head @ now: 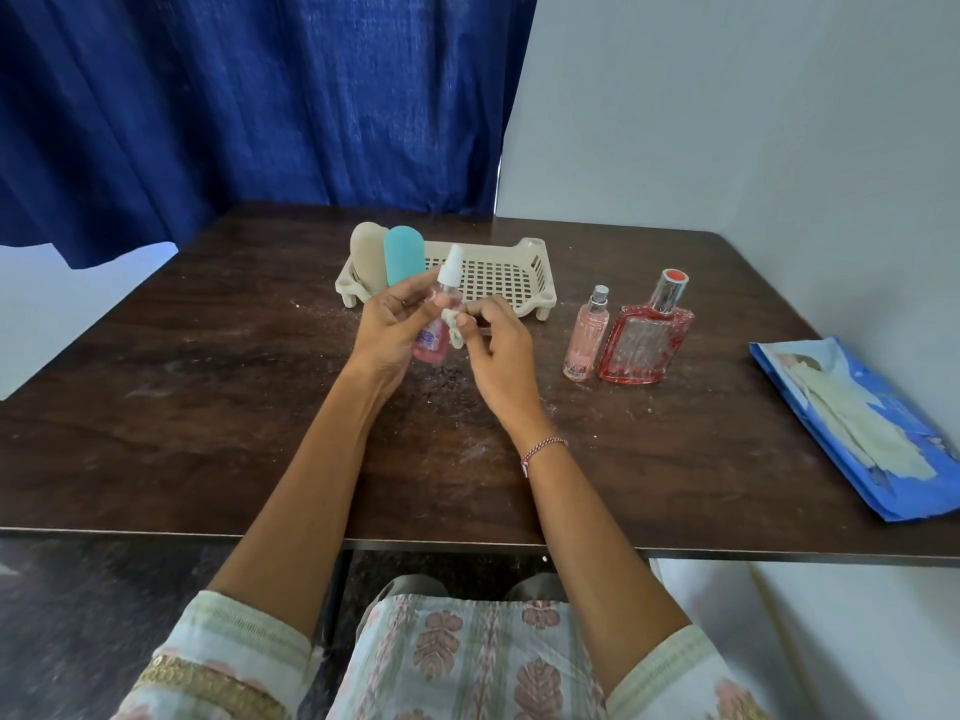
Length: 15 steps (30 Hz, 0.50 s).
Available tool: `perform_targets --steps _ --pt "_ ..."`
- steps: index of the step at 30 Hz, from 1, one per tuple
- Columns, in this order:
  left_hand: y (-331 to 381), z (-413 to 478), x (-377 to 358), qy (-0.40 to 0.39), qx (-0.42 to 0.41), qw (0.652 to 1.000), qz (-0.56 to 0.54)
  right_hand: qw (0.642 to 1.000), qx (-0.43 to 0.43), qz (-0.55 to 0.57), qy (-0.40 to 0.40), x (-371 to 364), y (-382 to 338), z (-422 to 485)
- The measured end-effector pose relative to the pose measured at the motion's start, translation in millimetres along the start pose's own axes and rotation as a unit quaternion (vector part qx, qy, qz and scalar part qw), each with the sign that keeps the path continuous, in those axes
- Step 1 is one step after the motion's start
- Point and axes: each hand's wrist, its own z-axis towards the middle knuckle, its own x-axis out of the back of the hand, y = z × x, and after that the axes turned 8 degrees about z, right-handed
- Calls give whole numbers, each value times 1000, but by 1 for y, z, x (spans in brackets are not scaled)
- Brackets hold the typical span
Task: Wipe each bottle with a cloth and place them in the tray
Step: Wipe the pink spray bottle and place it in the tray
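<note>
My left hand (387, 330) grips a small pink spray bottle (439, 324) with a white nozzle, held upright above the table's middle. My right hand (496, 350) pinches a small white cloth (453, 327) against the bottle's side. Behind my hands stands a cream slotted tray (519, 278) with a beige bottle (368, 257) and a teal bottle (404, 259) standing at its left end. To the right of the tray stand a slim pink spray bottle (584, 335) and a wide red glass bottle (647, 337), both on the table.
The dark wooden table (208, 407) carries a blue wipes packet (857, 423) with white sheets on it at the right edge. A blue curtain (260, 106) hangs behind the table, and a white wall is to the right.
</note>
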Motion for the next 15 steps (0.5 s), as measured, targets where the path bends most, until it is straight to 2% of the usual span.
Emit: perform_targets --steps 6,15 --pt "-2 -1 -1 13 -21 1000 2 1000 -15 4 -5 1 1 0" --pt "2 -1 -1 56 -20 996 -63 997 -24 -34 -69 -1 0 -4"
